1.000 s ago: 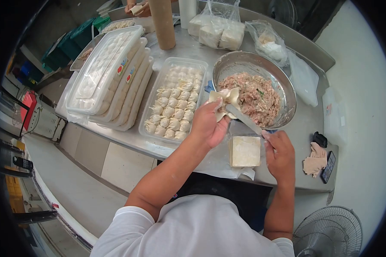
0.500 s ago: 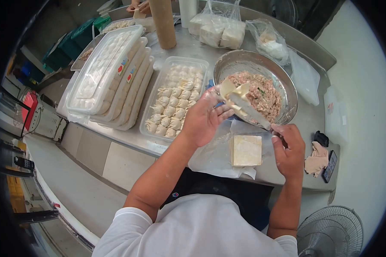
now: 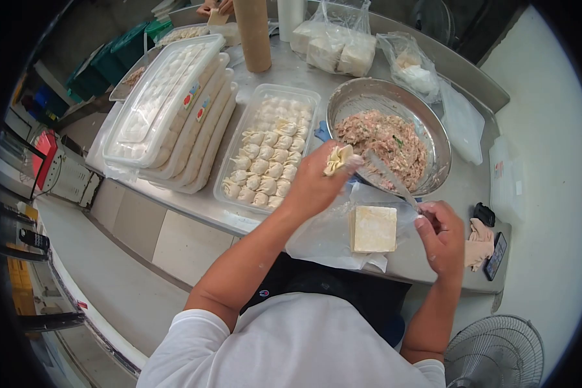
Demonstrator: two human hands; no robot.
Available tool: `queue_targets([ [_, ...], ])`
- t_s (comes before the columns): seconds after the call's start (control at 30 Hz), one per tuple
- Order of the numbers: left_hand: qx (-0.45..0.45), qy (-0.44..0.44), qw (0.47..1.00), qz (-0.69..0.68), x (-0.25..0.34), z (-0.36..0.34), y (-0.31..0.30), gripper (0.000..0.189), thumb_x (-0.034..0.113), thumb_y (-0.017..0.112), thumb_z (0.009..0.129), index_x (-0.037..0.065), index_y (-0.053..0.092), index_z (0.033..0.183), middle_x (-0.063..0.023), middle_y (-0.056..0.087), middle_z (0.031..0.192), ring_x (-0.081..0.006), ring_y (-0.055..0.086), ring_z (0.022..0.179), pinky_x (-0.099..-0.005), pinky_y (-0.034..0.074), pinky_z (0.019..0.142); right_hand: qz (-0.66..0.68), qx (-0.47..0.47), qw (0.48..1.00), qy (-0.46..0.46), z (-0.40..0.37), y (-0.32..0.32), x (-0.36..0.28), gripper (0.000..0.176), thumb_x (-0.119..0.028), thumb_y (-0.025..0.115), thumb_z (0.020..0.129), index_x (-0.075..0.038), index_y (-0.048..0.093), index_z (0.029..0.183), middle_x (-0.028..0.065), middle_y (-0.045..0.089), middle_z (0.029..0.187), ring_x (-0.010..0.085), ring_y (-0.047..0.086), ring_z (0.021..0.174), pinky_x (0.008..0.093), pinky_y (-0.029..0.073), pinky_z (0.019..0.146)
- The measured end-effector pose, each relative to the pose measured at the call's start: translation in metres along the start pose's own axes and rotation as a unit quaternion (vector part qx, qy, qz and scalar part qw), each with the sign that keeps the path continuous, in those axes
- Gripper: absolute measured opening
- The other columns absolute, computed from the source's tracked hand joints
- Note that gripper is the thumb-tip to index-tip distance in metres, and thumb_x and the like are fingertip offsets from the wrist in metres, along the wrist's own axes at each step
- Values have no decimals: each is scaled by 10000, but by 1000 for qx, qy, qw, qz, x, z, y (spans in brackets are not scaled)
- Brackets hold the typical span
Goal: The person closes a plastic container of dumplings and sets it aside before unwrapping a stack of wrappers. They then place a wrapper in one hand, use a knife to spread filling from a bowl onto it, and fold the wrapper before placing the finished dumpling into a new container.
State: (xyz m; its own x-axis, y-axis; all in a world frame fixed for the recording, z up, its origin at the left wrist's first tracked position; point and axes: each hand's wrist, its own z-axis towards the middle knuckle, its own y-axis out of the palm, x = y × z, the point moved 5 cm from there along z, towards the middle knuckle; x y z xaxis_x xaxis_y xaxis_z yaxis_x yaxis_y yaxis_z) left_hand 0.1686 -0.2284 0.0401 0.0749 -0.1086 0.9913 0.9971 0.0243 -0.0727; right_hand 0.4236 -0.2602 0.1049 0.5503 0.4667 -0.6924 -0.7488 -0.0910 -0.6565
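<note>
My left hand (image 3: pixel 320 180) is closed around a dumpling (image 3: pixel 340 159), whose gathered wrapper edges poke out above the fingers. My right hand (image 3: pixel 441 236) grips a flat metal spatula (image 3: pixel 394 176), its blade slanting up to the left over the near rim of the bowl. Ground meat filling (image 3: pixel 388 142) lies in the wide steel bowl (image 3: pixel 441 123). Below the bowl, a stack of square wrappers (image 3: pixel 374 229) rests on a plastic sheet (image 3: pixel 310 239). Left of my left hand, a plastic tray (image 3: pixel 221 174) holds rows of folded dumplings (image 3: pixel 260 167).
Lidded containers (image 3: pixel 168 110) of dumplings are stacked at the left. Bagged white blocks (image 3: pixel 339 48) and a cardboard roll (image 3: pixel 252 39) stand at the back. A phone (image 3: pixel 496 256) and cloth (image 3: pixel 478 244) lie right; a fan (image 3: pixel 495 355) is below. Another person's hands (image 3: pixel 215 8) hold a wrapper.
My left hand has closed around the wrapper, gathering it into a dumpling. The spatula has come away from the wrapper, and my right hand has shifted slightly down and right.
</note>
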Motion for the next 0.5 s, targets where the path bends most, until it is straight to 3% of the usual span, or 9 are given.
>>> queue_targets([
  [0.07,11,-12,999,37,7,-7,12,196,148,635,977,4,628,1110,-88,652,920,-157,657,835,-320,536,679,154,-13,980,129,-6,29,24,159,-120,713,914,-3,690,1018,5,577,803,108,534,684,262,441,631],
  [0.1,12,-12,999,39,-2,-9,25,196,148,635,977,4,628,1110,-88,652,920,-157,657,835,-320,536,679,156,-14,979,128,-6,42,20,159,-120,713,914,-3,690,1018,5,577,803,108,534,684,262,441,631],
  [0.17,44,131,971,-193,-15,-15,51,274,226,638,993,12,652,1162,-95,655,972,-175,648,905,-335,541,744,285,4,950,127,-3,68,6,197,-167,693,949,-9,661,1062,-25,572,823,63,494,614,224,414,572],
  [0.2,45,132,971,-192,-7,-18,58,274,226,638,993,12,652,1162,-95,655,972,-175,648,905,-335,541,744,286,4,950,126,-1,78,1,197,-167,693,949,-9,661,1062,-25,572,823,63,494,614,224,414,572],
  [0.27,-27,18,962,-272,7,-22,74,280,210,651,970,16,671,1172,-155,670,1059,-261,641,1007,-374,521,878,532,28,832,153,2,95,-2,261,-189,693,950,-16,610,1126,-24,576,818,35,447,547,197,363,491],
  [0.3,-26,18,962,-272,8,-21,69,280,210,651,970,16,671,1172,-155,670,1059,-261,641,1007,-374,521,878,533,27,832,153,4,96,-1,261,-189,693,950,-16,610,1126,-24,576,818,35,447,547,197,363,491],
  [0.37,14,235,971,43,30,-22,48,301,191,675,932,29,680,1186,-183,659,1159,-321,609,1102,-397,466,997,535,67,826,166,7,96,4,312,-204,697,946,-17,573,1163,-14,581,817,22,415,506,199,317,432],
  [0.43,-21,242,969,44,32,-21,32,342,135,705,876,47,682,1205,-163,657,1180,-342,611,1129,-425,463,1016,548,52,816,174,8,92,9,317,-211,708,938,-18,576,1153,-9,585,812,24,410,498,198,320,432],
  [0.5,-154,268,943,122,43,-26,30,372,99,743,832,77,698,1200,-151,664,1178,-340,614,1143,-432,491,993,561,39,806,184,7,88,16,322,-217,719,931,-19,578,1142,-3,589,808,26,405,489,196,323,433],
])
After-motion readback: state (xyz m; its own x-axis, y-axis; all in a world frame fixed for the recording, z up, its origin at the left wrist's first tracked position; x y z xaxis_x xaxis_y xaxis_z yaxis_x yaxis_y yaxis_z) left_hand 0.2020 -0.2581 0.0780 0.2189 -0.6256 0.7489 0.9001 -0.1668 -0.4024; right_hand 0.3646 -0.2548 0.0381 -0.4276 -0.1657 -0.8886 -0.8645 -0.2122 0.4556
